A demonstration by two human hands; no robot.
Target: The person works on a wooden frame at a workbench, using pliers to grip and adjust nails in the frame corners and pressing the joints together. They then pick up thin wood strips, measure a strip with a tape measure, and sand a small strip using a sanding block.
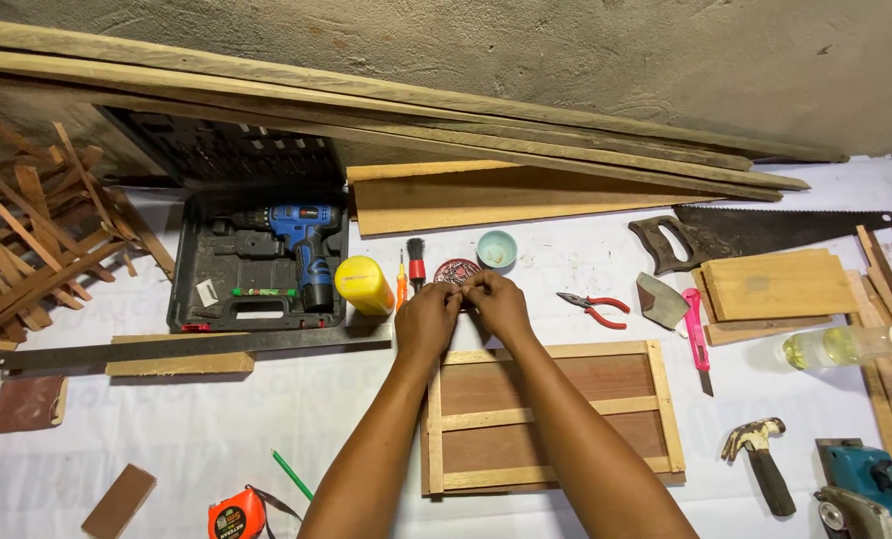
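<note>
At the far left edge of the white sheet (266, 409) lies a heap of wood offcuts (37, 250). Next to it the open black case (192, 289) holds your blue cordless drill (301, 240), with a yellow can (363, 284) just beside the case. A tape measure (236, 514) sits at the near edge.

Your left hand (426, 319) and right hand (498, 304) meet fingertip to fingertip at the middle of the sheet, pinched together on something too small to make out. They hover just over the far rail of the wooden frame (551, 419), in front of a round red tin (456, 269).

Further right lie red-handled pliers (596, 307), a pink utility knife (695, 339), a handsaw (765, 232), and a hammer (760, 459) toward the near right corner.
</note>
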